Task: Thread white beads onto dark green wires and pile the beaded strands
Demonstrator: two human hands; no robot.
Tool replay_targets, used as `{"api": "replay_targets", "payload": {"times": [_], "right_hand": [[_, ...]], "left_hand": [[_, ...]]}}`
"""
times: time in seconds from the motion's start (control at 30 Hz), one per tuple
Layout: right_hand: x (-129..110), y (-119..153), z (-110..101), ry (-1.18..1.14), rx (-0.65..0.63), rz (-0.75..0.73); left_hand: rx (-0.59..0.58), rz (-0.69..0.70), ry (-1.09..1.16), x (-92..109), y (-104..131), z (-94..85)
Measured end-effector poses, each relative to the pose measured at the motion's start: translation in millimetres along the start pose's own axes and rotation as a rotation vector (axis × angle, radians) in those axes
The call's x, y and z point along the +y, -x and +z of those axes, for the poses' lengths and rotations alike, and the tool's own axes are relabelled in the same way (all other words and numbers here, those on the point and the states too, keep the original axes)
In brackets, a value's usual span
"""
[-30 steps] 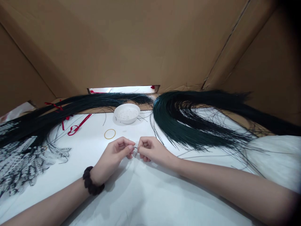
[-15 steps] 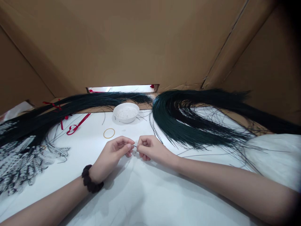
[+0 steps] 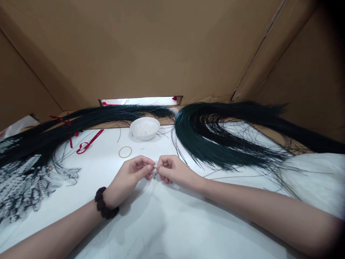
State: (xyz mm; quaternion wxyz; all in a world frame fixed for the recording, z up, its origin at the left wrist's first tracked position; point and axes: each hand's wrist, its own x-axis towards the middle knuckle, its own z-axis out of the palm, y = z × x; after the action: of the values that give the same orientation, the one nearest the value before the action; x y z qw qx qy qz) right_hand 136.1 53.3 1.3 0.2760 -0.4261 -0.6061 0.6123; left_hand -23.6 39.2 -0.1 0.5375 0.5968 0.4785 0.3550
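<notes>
Springy, dark green strands lie in two bundles on a smooth white table [image 3: 183,223]. The left bundle [image 3: 102,116] stretches long and loose, with patterned black-and-white tips [image 3: 27,187] fanned out near the edge; the right bundle [image 3: 194,138] bends into a glossy U, its ends fraying toward a crinkled, translucent white bag [image 3: 318,180]. Between the bundles stands a round, shallow bowl [image 3: 145,137] with fine whitish bits inside. A thin yellow ring [image 3: 125,157] lies flat nearer the hands, and a flat red ribbon [image 3: 91,141] curls to its left. Matte brown cardboard [image 3: 134,50] walls in the back.

A short dark strand [image 3: 154,167] sits between the two hands, just above the table. The left hand [image 3: 136,172], a ruffled black band [image 3: 105,205] at its wrist, pinches it between thumb and forefinger, other fingers loosely curled. The right hand [image 3: 172,171] grips the other end, thumb against forefinger, fingers folded tight.
</notes>
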Motion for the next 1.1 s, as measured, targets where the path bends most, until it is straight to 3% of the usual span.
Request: {"api": "replay_targets", "payload": {"times": [0.43, 0.67, 0.9, 1.1], "right_hand": [[3, 0, 2, 0.010, 0.014, -0.025], [6, -1, 1, 0.026, -0.005, -0.074], [8, -1, 2, 0.031, -0.016, -0.085], [13, -1, 3, 0.086, -0.012, -0.191]], "left_hand": [[-0.015, -0.049, 0.084, -1, -1, 1.6], [0.029, 0.102, -0.155, 0, 6, 4.9], [0.105, 0.171, -0.332, 2, 8, 4.3], [0.160, 0.218, -0.423, 6, 13, 8.1]]}}
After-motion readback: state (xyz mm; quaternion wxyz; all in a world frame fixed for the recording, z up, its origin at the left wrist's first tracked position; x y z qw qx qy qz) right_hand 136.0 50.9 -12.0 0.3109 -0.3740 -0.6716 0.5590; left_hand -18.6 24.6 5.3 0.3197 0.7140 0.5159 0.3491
